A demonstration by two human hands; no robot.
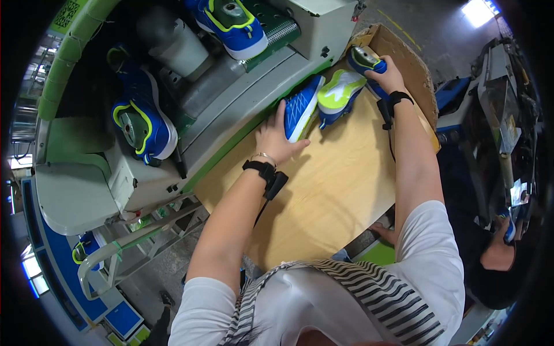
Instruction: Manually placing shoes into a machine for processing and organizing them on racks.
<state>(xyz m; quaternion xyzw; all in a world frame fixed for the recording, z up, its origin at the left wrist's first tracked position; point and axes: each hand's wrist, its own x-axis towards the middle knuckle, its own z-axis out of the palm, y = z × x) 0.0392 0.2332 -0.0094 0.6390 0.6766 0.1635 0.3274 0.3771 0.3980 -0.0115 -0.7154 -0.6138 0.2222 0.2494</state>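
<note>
My left hand is around the near end of a blue shoe that lies on its side on the wooden board. Its fingers press along the upper and its thumb is by the white and yellow-green sole. Farther right, my right hand grips another blue shoe with yellow-green trim, and a metal-topped last shows in its opening. Between these two, a shoe rests with its white and yellow-green sole upward. Part of one more blue shoe is hidden below my right hand.
A light wooden board lies before me, with a cardboard box wall at its far right. Along its left stands a grey-green machine carrying a lasted shoe and another. A metal rail and another person's hand are farther out.
</note>
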